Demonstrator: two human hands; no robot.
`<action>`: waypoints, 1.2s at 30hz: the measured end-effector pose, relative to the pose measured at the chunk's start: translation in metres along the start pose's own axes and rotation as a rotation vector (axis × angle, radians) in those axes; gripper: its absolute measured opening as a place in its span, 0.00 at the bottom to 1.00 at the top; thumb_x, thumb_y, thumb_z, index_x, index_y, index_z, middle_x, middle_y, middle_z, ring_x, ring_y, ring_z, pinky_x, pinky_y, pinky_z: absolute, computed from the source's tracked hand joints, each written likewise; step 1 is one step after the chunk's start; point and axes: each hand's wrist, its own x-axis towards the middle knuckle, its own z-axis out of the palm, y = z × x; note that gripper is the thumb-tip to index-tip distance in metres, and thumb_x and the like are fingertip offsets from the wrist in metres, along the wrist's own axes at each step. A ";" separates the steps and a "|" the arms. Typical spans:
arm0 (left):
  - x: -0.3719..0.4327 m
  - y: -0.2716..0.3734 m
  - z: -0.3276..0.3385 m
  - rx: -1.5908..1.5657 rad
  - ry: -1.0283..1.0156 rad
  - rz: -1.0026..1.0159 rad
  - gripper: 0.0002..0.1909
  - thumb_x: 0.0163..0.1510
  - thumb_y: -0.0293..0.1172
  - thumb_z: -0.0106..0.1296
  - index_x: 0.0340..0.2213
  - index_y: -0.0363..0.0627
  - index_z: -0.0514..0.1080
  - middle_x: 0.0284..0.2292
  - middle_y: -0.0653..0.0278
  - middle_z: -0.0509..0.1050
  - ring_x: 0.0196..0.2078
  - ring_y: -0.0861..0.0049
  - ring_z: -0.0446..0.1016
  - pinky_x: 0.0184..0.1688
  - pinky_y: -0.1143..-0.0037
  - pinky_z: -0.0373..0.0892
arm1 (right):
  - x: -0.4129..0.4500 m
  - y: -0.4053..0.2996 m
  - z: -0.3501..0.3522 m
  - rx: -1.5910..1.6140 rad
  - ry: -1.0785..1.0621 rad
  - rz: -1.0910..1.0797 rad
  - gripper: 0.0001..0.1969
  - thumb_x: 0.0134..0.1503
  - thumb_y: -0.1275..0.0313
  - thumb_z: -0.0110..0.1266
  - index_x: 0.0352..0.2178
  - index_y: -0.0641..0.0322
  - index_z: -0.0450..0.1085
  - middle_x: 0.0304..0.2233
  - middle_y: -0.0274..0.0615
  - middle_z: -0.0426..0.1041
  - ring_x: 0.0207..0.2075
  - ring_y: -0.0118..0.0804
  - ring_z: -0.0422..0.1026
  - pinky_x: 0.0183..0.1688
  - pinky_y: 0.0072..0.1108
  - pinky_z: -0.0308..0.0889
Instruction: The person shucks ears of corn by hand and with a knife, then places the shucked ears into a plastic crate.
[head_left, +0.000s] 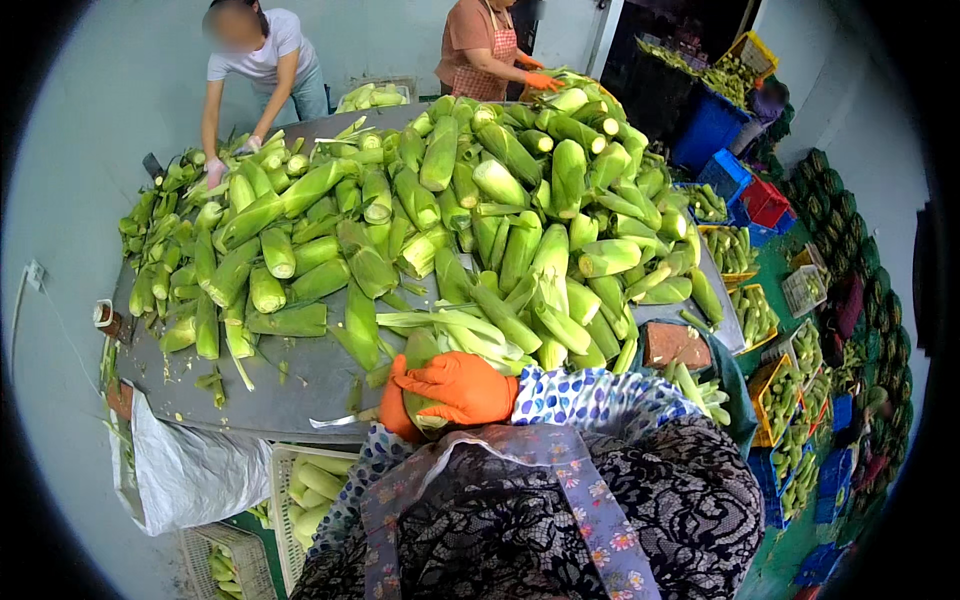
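Observation:
Both of my hands wear orange rubber gloves and are at the near edge of a grey metal table. Between them is an ear of corn in green husk. My left hand wraps its left side. My right hand lies over it from the right, covering much of it. A small knife has its blade pointing left beside my left hand; whether that hand touches its handle is unclear. Loose pale husk leaves lie just beyond my hands, in front of a large heap of unshucked corn.
Across the table, one person reaches into the heap; another in orange gloves handles corn. A white crate of corn and a white sack sit below the near edge. A brick lies at right; crates line the floor.

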 end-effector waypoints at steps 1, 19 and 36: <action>0.000 0.000 -0.003 -0.079 -0.064 -0.042 0.34 0.58 0.61 0.39 0.53 0.45 0.63 0.50 0.54 0.68 0.50 0.62 0.69 0.55 0.63 0.64 | -0.001 0.001 0.001 -0.009 0.003 -0.001 0.29 0.54 0.57 0.53 0.55 0.58 0.63 0.41 0.39 0.70 0.34 0.43 0.69 0.33 0.30 0.65; -0.012 0.012 0.019 0.230 0.074 -0.025 0.55 0.47 0.78 0.33 0.59 0.40 0.54 0.48 0.50 0.69 0.41 0.61 0.72 0.38 0.63 0.71 | -0.012 0.133 -0.009 0.456 0.729 0.804 0.13 0.56 0.64 0.50 0.31 0.65 0.72 0.25 0.47 0.73 0.27 0.43 0.71 0.30 0.28 0.66; 0.015 0.002 -0.009 0.861 0.301 0.554 0.26 0.58 0.30 0.49 0.57 0.40 0.57 0.54 0.55 0.61 0.54 0.64 0.64 0.54 0.68 0.64 | -0.008 0.000 0.029 0.361 0.302 0.767 0.35 0.59 0.51 0.47 0.59 0.68 0.55 0.53 0.60 0.65 0.54 0.56 0.65 0.56 0.33 0.60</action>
